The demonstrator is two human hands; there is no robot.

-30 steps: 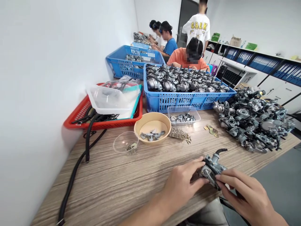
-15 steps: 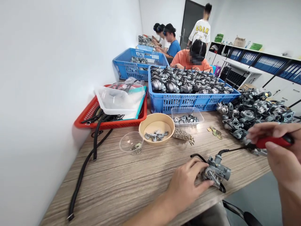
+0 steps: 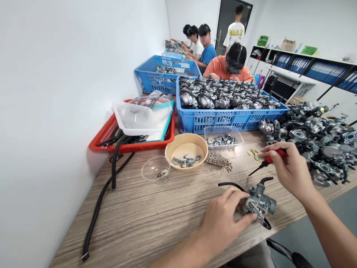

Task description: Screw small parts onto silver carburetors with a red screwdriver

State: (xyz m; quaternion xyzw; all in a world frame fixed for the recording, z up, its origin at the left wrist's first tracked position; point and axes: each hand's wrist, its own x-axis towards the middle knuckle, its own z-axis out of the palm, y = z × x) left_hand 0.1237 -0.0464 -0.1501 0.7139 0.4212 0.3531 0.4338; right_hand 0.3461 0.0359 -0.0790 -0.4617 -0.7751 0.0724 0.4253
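A grey metal carburetor (image 3: 259,203) with black hoses lies near the table's front edge. My left hand (image 3: 225,216) grips its left side between thumb and fingers. Above and to the right, my right hand (image 3: 291,169) is closed around a screwdriver (image 3: 269,160) with a red and black handle. Its dark shaft slants down to the left, and the tip is in the air just above the carburetor, apart from it. Small brass-coloured plates (image 3: 253,153) lie behind the screwdriver.
Loose carburetors (image 3: 320,141) are heaped at the right. A blue crate (image 3: 217,121) full of carburetors stands behind a clear tray of small parts (image 3: 223,140), a cream bowl (image 3: 186,143) and a screw pile (image 3: 216,159). A red basket (image 3: 134,147) is at left. Co-workers sit beyond.
My right hand has brought the screwdriver left and turned its tip down toward the carburetor. My left hand keeps its hold, with the carburetor nearly unmoved. The standing person has shifted slightly.
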